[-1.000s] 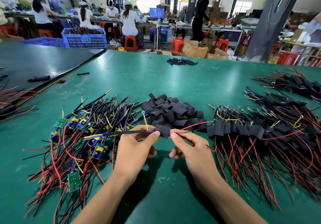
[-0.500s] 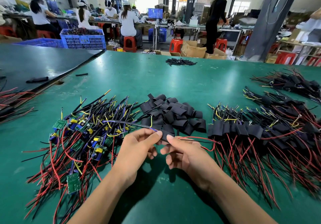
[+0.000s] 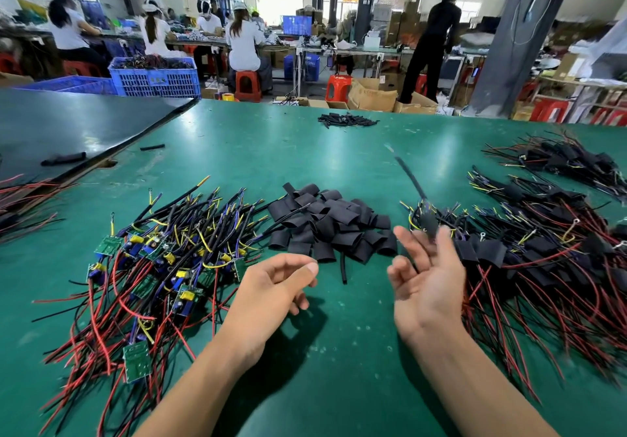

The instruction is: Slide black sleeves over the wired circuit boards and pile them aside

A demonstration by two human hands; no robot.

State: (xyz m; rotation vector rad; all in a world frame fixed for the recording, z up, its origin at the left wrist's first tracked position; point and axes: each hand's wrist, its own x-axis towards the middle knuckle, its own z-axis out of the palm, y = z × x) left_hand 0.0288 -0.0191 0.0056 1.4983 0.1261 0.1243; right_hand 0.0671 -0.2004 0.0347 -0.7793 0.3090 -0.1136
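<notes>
A heap of bare green circuit boards (image 3: 152, 260) with red, black and yellow wires lies at the left of the green table (image 3: 271, 151). Loose black sleeves (image 3: 332, 226) are piled in the middle. Sleeved boards (image 3: 543, 253) form a big pile on the right. My left hand (image 3: 271, 287) hovers between the bare boards and the sleeves, fingers loosely curled, holding nothing. My right hand (image 3: 427, 277) is palm up with fingers spread. A blurred sleeved board (image 3: 428, 223) hangs just beyond its fingertips at the pile's edge, its black wire pointing up.
A second sleeved pile (image 3: 570, 162) lies at the far right, and a small heap of black tubing (image 3: 346, 119) at the table's far edge. A darker table (image 3: 68, 121) adjoins on the left with red wires (image 3: 23, 199). Seated workers, blue crates (image 3: 156, 77) and stools stand beyond.
Both hands were pinching one sleeved board between them. They have parted: my left hand let go, and my right hand swung right and opened, the board leaving it toward the right pile.
</notes>
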